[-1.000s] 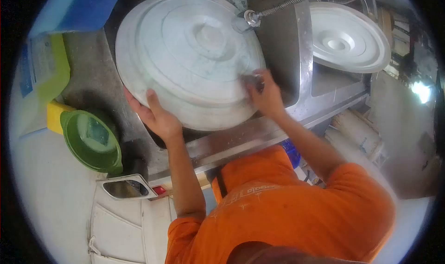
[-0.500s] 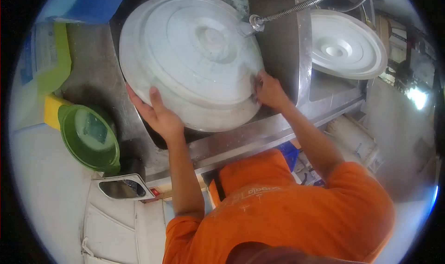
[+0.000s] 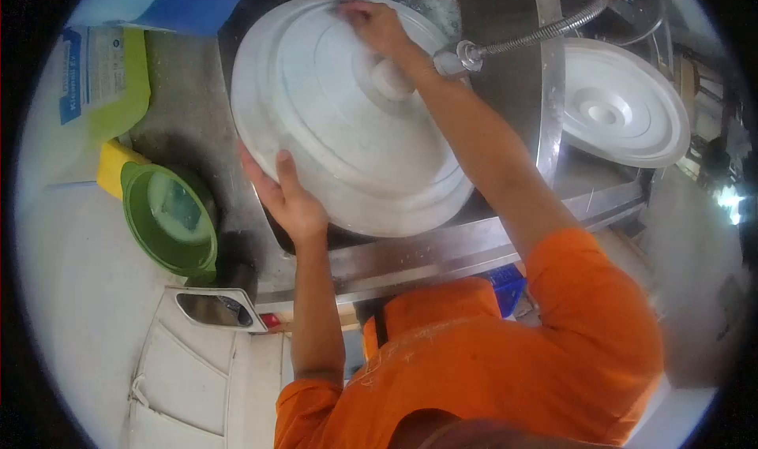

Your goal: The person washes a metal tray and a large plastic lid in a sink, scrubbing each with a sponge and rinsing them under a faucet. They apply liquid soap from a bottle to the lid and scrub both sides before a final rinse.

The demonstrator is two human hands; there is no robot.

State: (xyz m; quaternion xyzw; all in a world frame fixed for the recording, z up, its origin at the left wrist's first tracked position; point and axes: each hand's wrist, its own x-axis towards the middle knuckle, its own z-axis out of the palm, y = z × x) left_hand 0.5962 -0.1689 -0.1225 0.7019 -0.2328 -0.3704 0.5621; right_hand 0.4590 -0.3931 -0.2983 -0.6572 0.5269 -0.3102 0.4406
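Observation:
A large round white lid (image 3: pixel 332 117) with a raised centre knob lies tilted over the metal sink. My left hand (image 3: pixel 288 200) grips its lower left rim, thumb on top and fingers along the edge. Near the lid's far upper edge is my right hand (image 3: pixel 375 27), closed and blurred at the fingertips; whatever it may hold is hidden. My right forearm crosses over the lid beside the knob. A metal spray head (image 3: pixel 458 57) on a coiled hose hangs just right of the right wrist.
A second white lid (image 3: pixel 624 106) lies at the right. At the left are a green bowl (image 3: pixel 140 220) with soapy liquid, a yellow sponge (image 3: pixel 114 167) and a labelled container (image 3: pixel 99 78). A blue object (image 3: pixel 193 3) is at the upper left. The sink's front edge (image 3: pixel 395 263) runs near my body.
My right hand has moved from the lid's right rim to its far upper part. The left hand still grips the rim. The whole view has shifted slightly.

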